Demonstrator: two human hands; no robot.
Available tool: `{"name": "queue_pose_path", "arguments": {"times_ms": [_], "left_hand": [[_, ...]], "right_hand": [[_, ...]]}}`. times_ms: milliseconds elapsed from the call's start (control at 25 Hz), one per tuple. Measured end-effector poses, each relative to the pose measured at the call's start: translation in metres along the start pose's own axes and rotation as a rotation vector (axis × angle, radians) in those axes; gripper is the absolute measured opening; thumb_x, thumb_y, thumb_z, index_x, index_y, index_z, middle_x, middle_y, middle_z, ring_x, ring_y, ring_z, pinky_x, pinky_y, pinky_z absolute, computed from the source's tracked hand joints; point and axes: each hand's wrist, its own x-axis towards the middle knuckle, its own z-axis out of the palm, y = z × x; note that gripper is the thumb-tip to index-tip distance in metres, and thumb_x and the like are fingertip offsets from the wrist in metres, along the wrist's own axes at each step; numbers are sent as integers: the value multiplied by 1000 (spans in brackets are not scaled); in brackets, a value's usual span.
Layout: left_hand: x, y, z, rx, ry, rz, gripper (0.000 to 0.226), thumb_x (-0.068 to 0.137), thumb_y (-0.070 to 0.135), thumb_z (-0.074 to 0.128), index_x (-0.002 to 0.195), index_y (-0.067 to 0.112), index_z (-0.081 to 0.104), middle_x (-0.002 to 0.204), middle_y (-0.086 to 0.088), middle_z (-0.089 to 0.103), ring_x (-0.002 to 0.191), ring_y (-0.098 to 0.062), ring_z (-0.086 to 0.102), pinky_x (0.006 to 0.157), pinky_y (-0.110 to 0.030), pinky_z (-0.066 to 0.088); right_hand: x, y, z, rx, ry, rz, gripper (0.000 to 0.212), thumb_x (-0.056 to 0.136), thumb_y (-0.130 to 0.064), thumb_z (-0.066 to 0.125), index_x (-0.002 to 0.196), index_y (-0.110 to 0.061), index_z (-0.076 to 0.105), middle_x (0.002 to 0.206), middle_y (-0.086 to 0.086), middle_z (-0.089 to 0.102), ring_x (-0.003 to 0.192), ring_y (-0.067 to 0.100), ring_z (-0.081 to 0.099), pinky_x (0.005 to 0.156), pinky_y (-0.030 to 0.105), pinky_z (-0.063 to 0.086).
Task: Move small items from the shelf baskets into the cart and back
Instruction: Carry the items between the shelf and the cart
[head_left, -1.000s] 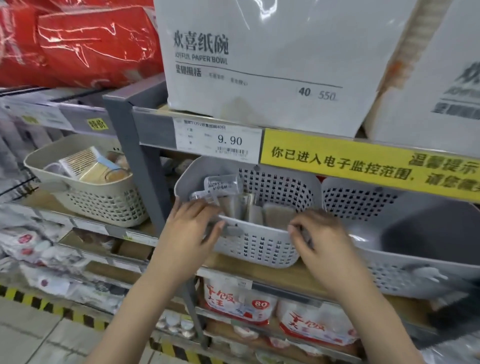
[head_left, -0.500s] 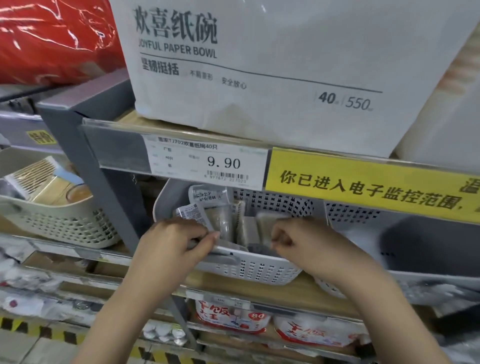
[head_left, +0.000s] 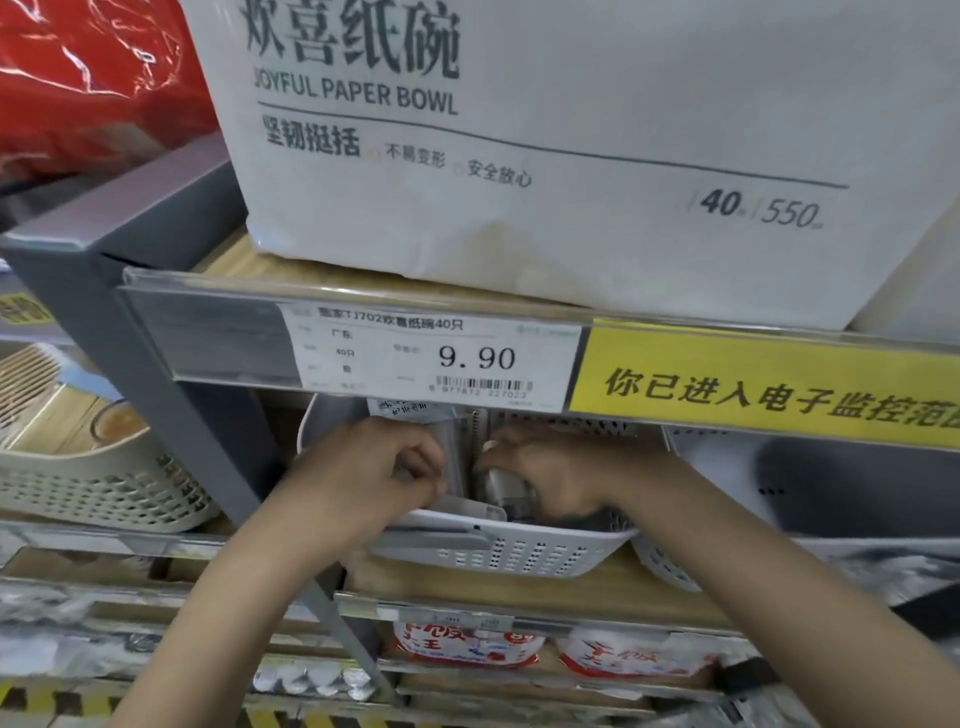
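A white perforated basket stands on the wooden shelf under the price rail, filled with small clear-wrapped packets. Both my hands are inside it. My left hand is curled at the basket's left, fingers pinched on a clear packet that stands upright. My right hand reaches in from the right, fingers closed around a small pale item in the middle of the basket. The basket's far part is hidden behind the price rail. No cart is in view.
A big white paper-bowl box sits on the shelf above, over the price rail and a yellow sign. A cream basket stands left of the grey upright post; another white basket stands right. Red-and-white packs fill the lower shelf.
The view has moved closer and up to the shelf. Both hands went from the basket's front rim deeper into it and closed on items inside.
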Motion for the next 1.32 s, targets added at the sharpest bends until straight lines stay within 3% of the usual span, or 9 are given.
{"name": "queue_pose_path", "arguments": {"times_ms": [160,240,400,520,640,800,920,1120,1320], "left_hand": [[33,-4,7,99,-279,41,25,79,13,73,98,29,67,92,17,63,81,4,57,70,-6,41],[45,-1,11,231,-409,48,33,80,14,71,112,21,66,105,8,65,94,-7,59,80,-15,46],[55,6,14,355,-518,84,32,81,22,70,114,21,68,111,8,67,102,-10,59,92,-25,47],[58,3,16,394,-554,75,23,83,34,67,104,24,71,103,12,69,97,-8,61,90,-28,50],[61,3,20,422,-559,66,21,84,41,66,96,26,73,95,11,69,93,-9,62,87,-29,51],[64,3,25,355,-529,88,17,88,32,64,99,22,72,83,15,62,86,-7,59,76,-20,44],[64,2,26,282,-555,130,18,89,21,61,105,19,70,96,8,68,90,-7,61,84,-22,48],[65,9,27,241,-824,254,33,95,5,49,124,16,61,124,6,62,115,-8,56,103,-25,41],[69,9,28,251,-809,260,17,91,8,55,102,19,62,104,6,62,106,-15,58,97,-33,45]], "right_hand": [[-3,-7,-1,-37,111,-10,61,80,-16,68,134,-29,44,132,4,43,122,26,45,98,41,43],[-8,-7,-4,5,159,-19,58,76,-25,74,129,-27,48,126,4,49,117,24,49,94,36,45],[-32,-3,-16,379,255,88,71,70,-26,77,133,-24,46,134,-1,50,120,16,48,99,32,42],[-59,-3,-29,678,233,156,49,83,-16,69,127,-3,53,121,20,57,99,18,58,89,20,47],[-83,-6,-32,746,334,291,37,86,-33,65,120,-20,61,120,3,63,100,9,58,98,34,45],[-92,-13,-24,645,446,497,54,78,-56,64,117,-19,62,116,5,65,101,14,59,93,36,45],[-94,-19,-24,689,541,485,39,77,-55,66,103,-26,65,103,-6,67,91,7,57,83,27,45],[-90,-20,-19,794,716,410,22,77,-45,72,94,-39,59,96,-23,59,94,0,52,71,8,34],[-86,-20,-15,780,785,374,26,77,-41,73,95,-41,55,97,-25,57,99,0,51,69,-1,29]]}}
